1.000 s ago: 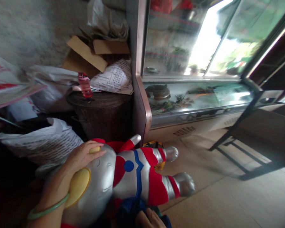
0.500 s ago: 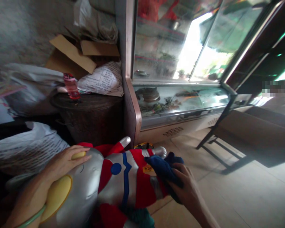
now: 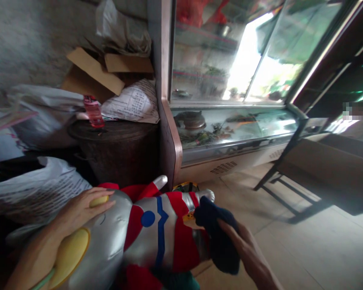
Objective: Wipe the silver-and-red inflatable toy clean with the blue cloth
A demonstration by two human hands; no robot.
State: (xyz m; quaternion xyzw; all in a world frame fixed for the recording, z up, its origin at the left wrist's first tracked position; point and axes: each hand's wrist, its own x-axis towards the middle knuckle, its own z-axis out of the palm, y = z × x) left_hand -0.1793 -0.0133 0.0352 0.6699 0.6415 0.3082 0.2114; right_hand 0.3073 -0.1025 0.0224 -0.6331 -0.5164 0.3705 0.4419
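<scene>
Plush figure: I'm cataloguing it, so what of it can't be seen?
Head view:
Lower end of the plush figure: cut off by the bottom edge.
Its lower body: partly hidden by the dark blue cloth in the right hand.
Part of its head: covered by the left hand.

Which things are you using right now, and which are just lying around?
Being used:
left hand, resting on the silver-and-red plush toy
right hand, holding the dark blue cloth

Just lying about:
pink bottle on the dark round drum
cardboard flaps
white printed sack
glass display case
</scene>
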